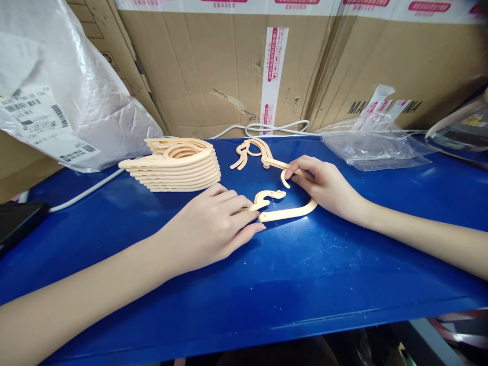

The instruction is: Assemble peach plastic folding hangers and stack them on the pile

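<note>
My left hand (213,223) is closed on the end of a cream plastic folding hanger (287,213), low over the blue table (267,284). A curved hook (269,195) sticks out just beyond its fingertips, and one curved arm runs right, toward my other hand. My right hand (324,185) pinches a slim cream hanger arm (276,162), with a small hook tip showing below the fingers. Whether both hands hold one hanger or two, I cannot tell. Behind them lie more cream hanger parts (263,147), with a hook at their left.
Left of the hands stands a neat stack of folded cream hangers (175,170). Cardboard boxes (213,66) line the back, with a white cable (267,129) before them. A labelled plastic parcel (87,91), a dark phone-like object (23,218) and clear plastic bags (381,142) flank the table.
</note>
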`<state>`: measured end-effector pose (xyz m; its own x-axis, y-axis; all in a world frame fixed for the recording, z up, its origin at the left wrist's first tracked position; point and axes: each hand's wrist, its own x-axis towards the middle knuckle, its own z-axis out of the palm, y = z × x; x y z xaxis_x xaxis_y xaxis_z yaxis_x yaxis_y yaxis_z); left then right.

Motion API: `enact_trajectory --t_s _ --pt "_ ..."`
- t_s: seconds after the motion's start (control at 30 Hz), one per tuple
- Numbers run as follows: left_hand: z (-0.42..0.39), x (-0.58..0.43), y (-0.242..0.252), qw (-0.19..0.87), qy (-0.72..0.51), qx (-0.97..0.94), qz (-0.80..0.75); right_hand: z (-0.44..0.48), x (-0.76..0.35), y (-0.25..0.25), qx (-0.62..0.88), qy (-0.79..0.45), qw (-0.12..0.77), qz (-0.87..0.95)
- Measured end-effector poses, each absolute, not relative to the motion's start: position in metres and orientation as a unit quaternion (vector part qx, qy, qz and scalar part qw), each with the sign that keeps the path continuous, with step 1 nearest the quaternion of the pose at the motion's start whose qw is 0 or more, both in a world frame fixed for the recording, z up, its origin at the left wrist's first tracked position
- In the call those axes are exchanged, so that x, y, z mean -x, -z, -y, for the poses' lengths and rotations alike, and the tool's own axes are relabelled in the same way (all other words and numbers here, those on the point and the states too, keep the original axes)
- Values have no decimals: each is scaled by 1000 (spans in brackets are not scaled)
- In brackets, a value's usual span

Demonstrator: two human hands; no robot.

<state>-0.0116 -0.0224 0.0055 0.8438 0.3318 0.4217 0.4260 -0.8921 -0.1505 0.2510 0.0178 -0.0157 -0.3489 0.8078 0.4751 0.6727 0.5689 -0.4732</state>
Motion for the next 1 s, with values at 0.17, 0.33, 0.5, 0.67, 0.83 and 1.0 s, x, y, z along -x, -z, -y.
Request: enact_trajectory --t_s 0.17,0.33,0.5,0.67,0.83,1.0 --pt "21 15 -6 168 192 942 216 -16 -251 14 448 -94 328 826" --pt "20 16 -5 180 180 937 237 -15 -251 12 449 -100 312 831" --pt "19 15 -4 170 184 934 253 -14 -250 11 463 -73 306 829" --pt "19 18 -5 166 209 920 288 2 -241 2 375 -4 313 873" --pt "19 24 -4 146 226 912 310 13 -237 -2 226 137 236 935" --pt "20 24 -3 106 266 896 340 12 -236 -1 175 127 180 960"
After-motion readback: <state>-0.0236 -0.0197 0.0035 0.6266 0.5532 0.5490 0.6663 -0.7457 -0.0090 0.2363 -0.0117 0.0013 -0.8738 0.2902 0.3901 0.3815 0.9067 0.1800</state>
